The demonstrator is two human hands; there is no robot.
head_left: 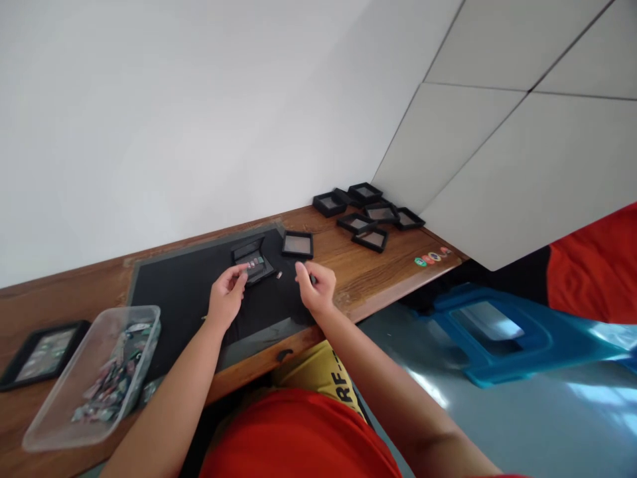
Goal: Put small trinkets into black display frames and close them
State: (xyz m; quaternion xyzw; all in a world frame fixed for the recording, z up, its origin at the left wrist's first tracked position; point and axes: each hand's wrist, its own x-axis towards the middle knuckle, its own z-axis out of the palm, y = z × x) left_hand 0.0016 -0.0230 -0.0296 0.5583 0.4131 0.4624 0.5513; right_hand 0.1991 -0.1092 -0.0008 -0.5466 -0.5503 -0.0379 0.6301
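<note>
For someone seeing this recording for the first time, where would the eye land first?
Probably on the red shirt at bottom centre, with the left hand and right hand above it, near an open black case on the dark mat. Next, perhaps, the clear tub of small pieces at lower left and the bright blue stool at right. Black frames cluster at the table's right end.

Holds the left hand (227, 295) pinched at the edge of an open black case (259, 272) with small pieces (251, 264) inside. Curls the right hand (318, 287), with a loose piece (279, 275) on the black mat (174, 285) between both hands. Shows black frames (312, 246) beyond the right hand and a translucent plastic tub (56, 408) of fragments (112, 385) left of the left.
</note>
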